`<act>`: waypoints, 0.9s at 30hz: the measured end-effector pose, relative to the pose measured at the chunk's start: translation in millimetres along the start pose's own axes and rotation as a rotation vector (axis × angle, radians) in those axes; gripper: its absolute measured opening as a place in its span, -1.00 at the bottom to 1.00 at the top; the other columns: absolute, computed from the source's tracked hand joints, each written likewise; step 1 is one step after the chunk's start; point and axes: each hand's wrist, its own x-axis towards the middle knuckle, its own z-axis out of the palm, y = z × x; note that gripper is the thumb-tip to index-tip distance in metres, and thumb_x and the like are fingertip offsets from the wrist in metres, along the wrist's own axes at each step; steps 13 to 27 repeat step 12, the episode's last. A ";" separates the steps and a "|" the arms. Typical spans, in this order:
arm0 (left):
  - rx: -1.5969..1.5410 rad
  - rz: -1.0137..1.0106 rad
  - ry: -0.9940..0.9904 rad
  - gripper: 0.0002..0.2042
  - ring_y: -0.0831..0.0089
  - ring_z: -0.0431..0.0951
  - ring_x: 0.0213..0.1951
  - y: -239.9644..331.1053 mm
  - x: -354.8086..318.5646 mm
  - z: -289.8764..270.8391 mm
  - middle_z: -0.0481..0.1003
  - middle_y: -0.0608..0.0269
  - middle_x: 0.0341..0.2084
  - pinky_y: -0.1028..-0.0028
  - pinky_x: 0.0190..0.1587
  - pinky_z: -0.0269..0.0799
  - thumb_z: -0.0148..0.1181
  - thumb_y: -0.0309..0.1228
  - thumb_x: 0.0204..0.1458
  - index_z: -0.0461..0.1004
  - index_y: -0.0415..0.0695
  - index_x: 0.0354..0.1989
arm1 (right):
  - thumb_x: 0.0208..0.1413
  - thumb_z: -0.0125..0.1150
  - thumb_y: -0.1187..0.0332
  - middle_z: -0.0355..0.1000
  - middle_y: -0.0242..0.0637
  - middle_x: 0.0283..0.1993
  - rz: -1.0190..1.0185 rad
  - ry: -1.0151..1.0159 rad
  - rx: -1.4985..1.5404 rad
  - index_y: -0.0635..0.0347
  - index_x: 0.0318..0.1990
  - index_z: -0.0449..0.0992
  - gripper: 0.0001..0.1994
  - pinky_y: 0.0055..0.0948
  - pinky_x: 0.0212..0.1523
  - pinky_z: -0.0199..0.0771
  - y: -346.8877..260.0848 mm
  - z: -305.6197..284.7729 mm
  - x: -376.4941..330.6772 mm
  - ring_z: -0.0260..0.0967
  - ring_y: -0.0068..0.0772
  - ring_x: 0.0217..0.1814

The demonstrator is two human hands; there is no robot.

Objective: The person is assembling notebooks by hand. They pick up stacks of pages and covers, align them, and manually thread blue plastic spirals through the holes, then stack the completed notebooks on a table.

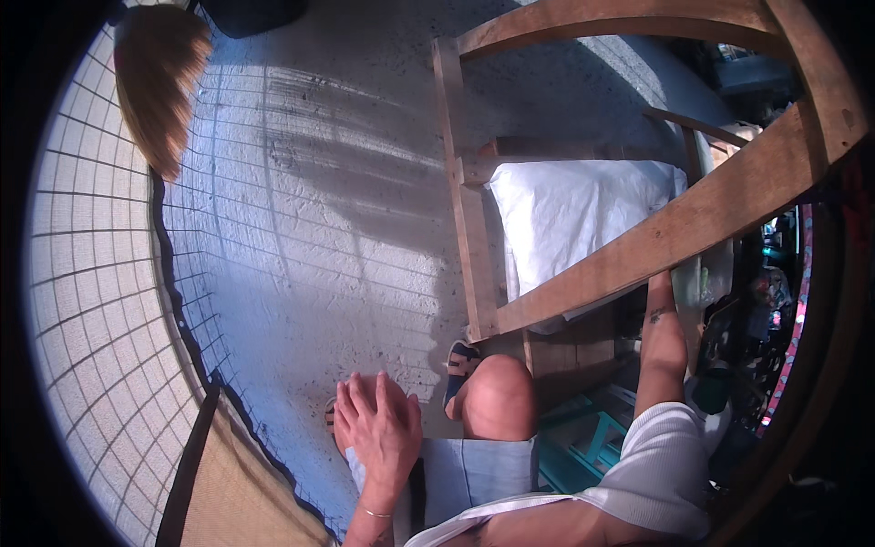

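Observation:
My left hand [375, 424] lies palm down on my left knee, its fingers loosely spread and holding nothing. From the right side, my right forearm [663, 346] reaches forward and passes behind a slanting beam of a wooden frame [729, 187]. That beam hides my right hand, so its fingers and anything in them are out of sight. Within the frame rests a plump white sack [574, 214], left of where the arm disappears. The sack's lower right part is also covered by the beam.
A straw broom [164, 82] stands by the wire-grid screen [100, 237] at left. Sunlit, shadow-striped concrete floor [346, 219] lies ahead. Beside my right leg are a teal stool [597, 442] and wooden boards [579, 351]. Assorted clutter fills the far right edge.

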 end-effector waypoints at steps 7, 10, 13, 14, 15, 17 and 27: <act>-0.149 -0.152 -0.065 -0.52 -0.12 0.26 0.26 -62.6 -80.5 -55.3 0.31 -0.13 0.20 0.06 0.28 0.19 0.21 -0.12 0.09 0.45 -0.10 0.15 | 0.16 0.33 0.36 0.44 0.05 0.07 0.228 0.292 0.061 0.47 0.14 0.32 -0.51 -0.26 0.05 0.48 -62.1 -70.1 -246.2 0.45 -0.16 0.00; -0.280 -0.223 -0.080 -0.48 -0.11 0.29 0.24 -92.1 -109.4 -80.2 0.33 -0.13 0.18 0.08 0.25 0.24 0.20 -0.11 0.11 0.40 -0.13 0.18 | 0.20 0.27 0.28 0.23 0.08 0.30 0.460 0.005 -0.019 0.39 0.34 0.11 -0.33 -0.26 0.07 0.47 -103.1 -105.8 -387.5 0.41 -0.18 0.09; -0.314 -0.239 -0.071 -0.47 -0.10 0.31 0.24 -97.3 -139.7 -115.3 0.34 -0.13 0.16 0.09 0.23 0.27 0.20 -0.11 0.12 0.38 -0.15 0.20 | 0.21 0.27 0.25 0.17 0.05 0.33 0.519 -0.038 -0.275 0.37 0.40 0.00 -0.26 -0.27 0.06 0.47 -147.9 -133.2 -439.1 0.40 -0.19 0.08; -0.314 -0.239 -0.071 -0.47 -0.10 0.31 0.24 -97.3 -139.7 -115.3 0.34 -0.13 0.16 0.09 0.23 0.27 0.20 -0.11 0.12 0.38 -0.15 0.20 | 0.21 0.27 0.25 0.17 0.05 0.33 0.519 -0.038 -0.275 0.37 0.40 0.00 -0.26 -0.27 0.06 0.47 -147.9 -133.2 -439.1 0.40 -0.19 0.08; -0.314 -0.239 -0.071 -0.47 -0.10 0.31 0.24 -97.3 -139.7 -115.3 0.34 -0.13 0.16 0.09 0.23 0.27 0.20 -0.11 0.12 0.38 -0.15 0.20 | 0.21 0.27 0.25 0.17 0.05 0.33 0.519 -0.038 -0.275 0.37 0.40 0.00 -0.26 -0.27 0.06 0.47 -147.9 -133.2 -439.1 0.40 -0.19 0.08; -0.314 -0.239 -0.071 -0.47 -0.10 0.31 0.24 -97.3 -139.7 -115.3 0.34 -0.13 0.16 0.09 0.23 0.27 0.20 -0.11 0.12 0.38 -0.15 0.20 | 0.21 0.27 0.25 0.17 0.05 0.33 0.519 -0.038 -0.275 0.37 0.40 0.00 -0.26 -0.27 0.06 0.47 -147.9 -133.2 -439.1 0.40 -0.19 0.08; -0.314 -0.239 -0.071 -0.47 -0.10 0.31 0.24 -97.3 -139.7 -115.3 0.34 -0.13 0.16 0.09 0.23 0.27 0.20 -0.11 0.12 0.38 -0.15 0.20 | 0.21 0.27 0.25 0.17 0.05 0.33 0.519 -0.038 -0.275 0.37 0.40 0.00 -0.26 -0.27 0.06 0.47 -147.9 -133.2 -439.1 0.40 -0.19 0.08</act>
